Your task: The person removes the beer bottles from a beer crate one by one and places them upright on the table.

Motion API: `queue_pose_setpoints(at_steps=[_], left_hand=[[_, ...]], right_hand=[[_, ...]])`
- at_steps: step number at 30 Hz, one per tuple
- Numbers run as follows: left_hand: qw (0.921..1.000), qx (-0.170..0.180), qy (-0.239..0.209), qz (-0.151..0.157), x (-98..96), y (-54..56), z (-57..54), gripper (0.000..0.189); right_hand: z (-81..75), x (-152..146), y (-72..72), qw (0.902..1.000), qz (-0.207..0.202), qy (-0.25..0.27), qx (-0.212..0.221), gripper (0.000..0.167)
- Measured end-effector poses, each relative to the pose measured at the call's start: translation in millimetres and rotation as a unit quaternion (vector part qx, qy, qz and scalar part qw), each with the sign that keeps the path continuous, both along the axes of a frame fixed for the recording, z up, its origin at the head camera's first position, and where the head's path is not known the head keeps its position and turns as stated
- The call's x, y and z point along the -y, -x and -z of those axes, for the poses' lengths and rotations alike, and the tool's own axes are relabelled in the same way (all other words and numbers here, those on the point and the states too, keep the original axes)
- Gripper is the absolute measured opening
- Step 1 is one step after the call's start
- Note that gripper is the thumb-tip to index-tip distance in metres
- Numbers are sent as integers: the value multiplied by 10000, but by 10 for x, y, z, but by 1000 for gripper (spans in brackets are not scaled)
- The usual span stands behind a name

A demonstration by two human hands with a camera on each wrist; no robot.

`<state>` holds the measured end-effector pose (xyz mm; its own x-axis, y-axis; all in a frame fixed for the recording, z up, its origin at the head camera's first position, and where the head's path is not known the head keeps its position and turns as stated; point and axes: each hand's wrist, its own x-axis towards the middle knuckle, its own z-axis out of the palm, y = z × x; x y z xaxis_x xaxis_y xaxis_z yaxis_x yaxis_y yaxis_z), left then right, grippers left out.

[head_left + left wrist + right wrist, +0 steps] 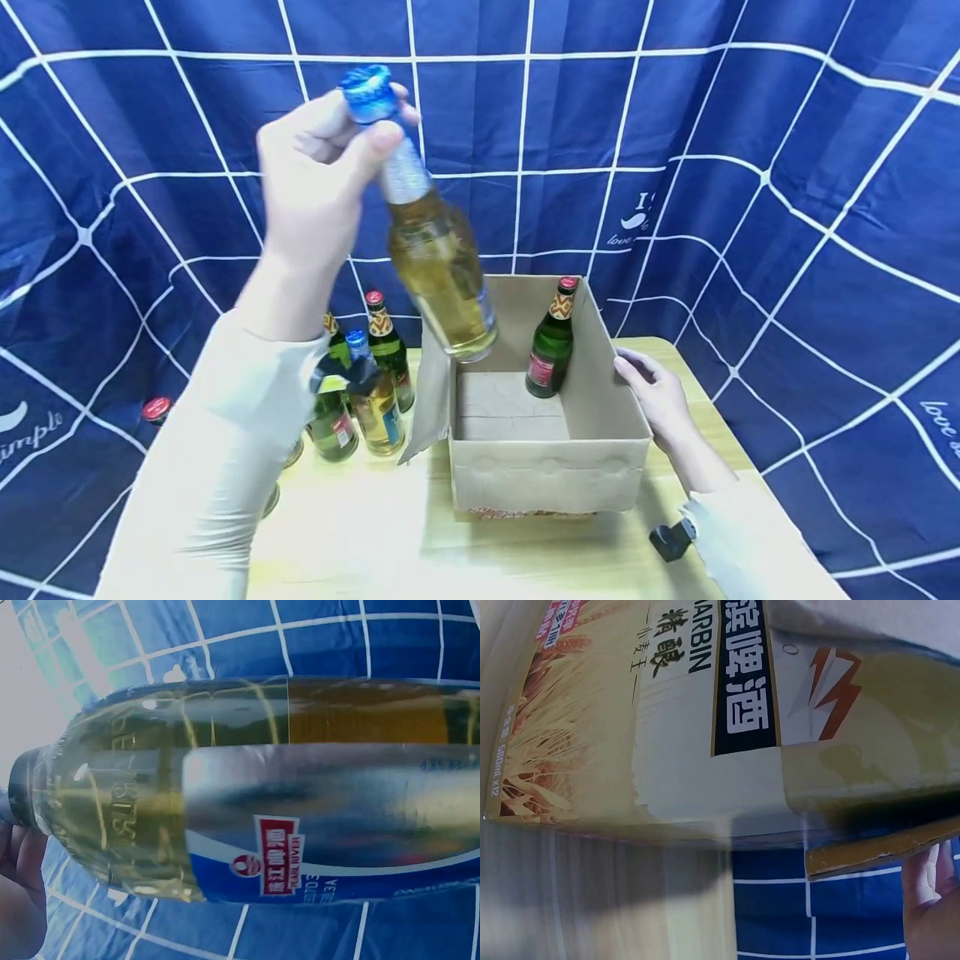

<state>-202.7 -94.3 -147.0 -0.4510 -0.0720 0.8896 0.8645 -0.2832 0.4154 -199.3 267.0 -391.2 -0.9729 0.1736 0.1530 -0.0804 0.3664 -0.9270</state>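
Note:
My left hand (pixel 318 171) grips the neck of a beer bottle (pixel 442 267) just below its blue foil cap. The bottle hangs tilted, base toward the lower right, above the left wall of an open cardboard box (pixel 551 475). Its silver and blue label (pixel 315 817) shows close up in the left wrist view. Inside the box, a green beer bottle (pixel 551 354) with a red cap stands upright against the right wall. My right hand (pixel 660 404) holds the box at its right side edge, with some fingers hidden; beer lettering covers that outer side (pixel 705 697).
Left of the box, a green bottle (pixel 330 425), a blue-capped bottle (pixel 382 417) and another green bottle (pixel 401 375) stand together. A red cap (pixel 156 408) shows past my left sleeve. A box flap (pixel 431 400) sticks out left. Blue gridded cloth (pixel 480 167) surrounds the wooden table (pixel 510 558).

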Motion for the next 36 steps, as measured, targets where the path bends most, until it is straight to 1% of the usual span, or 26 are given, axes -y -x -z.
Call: queue_pose_setpoints(at_steps=[3, 5, 7, 10, 13, 15, 18, 20, 21, 24, 25, 27, 28, 29, 31, 33, 34, 35, 36], left_hand=[[9998, 104, -131, -141, 204, -92, 31, 27], [9994, 117, -111, -298, 323, -138, 102, 30], [9990, 182, -70, -414, 433, -185, 213, 30], [9979, 414, 2, -494, 585, -259, 445, 22], [9961, 698, 96, -535, 731, -337, 726, 19], [9938, 898, 165, -635, 823, -395, 922, 19], [9866, 1315, 258, -933, 943, -487, 1218, 20], [9780, 1698, 290, -1178, 1021, -540, 1412, 20], [9723, 1892, 326, -1331, 1060, -563, 1508, 20], [9483, 2488, 517, -1900, 1156, -614, 1780, 23], [9379, 2663, 624, -2133, 1186, -628, 1867, 25], [9176, 2994, 806, -2486, 1240, -651, 2028, 28], [9057, 3130, 944, -2700, 1268, -661, 2105, 29], [8972, 3255, 1046, -2795, 1295, -669, 2175, 29], [8724, 3449, 1403, -3166, 1343, -687, 2296, 26], [8509, 3603, 1685, -3432, 1389, -690, 2394, 23], [8425, 3657, 1799, -3523, 1408, -691, 2435, 23], [8373, 3720, 1862, -3548, 1428, -689, 2469, 23], [8303, 3766, 1938, -3622, 1445, -687, 2500, 23]], right_hand=[[-11, 12, 11, 9999, -35, 94, 37, 51], [-19, 13, 10, 9999, 1, 132, 76, 51], [-22, 3, 3, 9998, 45, 163, 123, 51], [-23, -20, -6, 9998, 67, 126, 162, 52], [-25, -41, -11, 9998, 14, 87, 164, 53], [-28, -51, -14, 9998, -43, 70, 155, 54], [-34, -66, -14, 9998, -75, 65, 151, 54], [-33, -69, -8, 9999, -68, 76, 134, 54], [-28, -66, -2, 9998, -50, 84, 147, 54], [-39, -67, 2, 9999, -25, 95, 124, 53], [-38, -68, 5, 9999, -25, 88, 115, 52], [-39, -67, 5, 9999, -29, 69, 117, 53], [-40, -65, 3, 9999, -40, 71, 96, 52], [-36, -64, 3, 9999, -47, 65, 86, 52], [-32, -62, 1, 9999, -64, 78, 70, 52], [-35, -57, -6, 9999, -59, 124, 58, 52], [-35, -58, -7, 9999, -69, 139, 52, 52], [-36, -57, -9, 9999, -71, 139, 54, 52], [-37, -57, -10, 9999, -72, 145, 49, 52]])
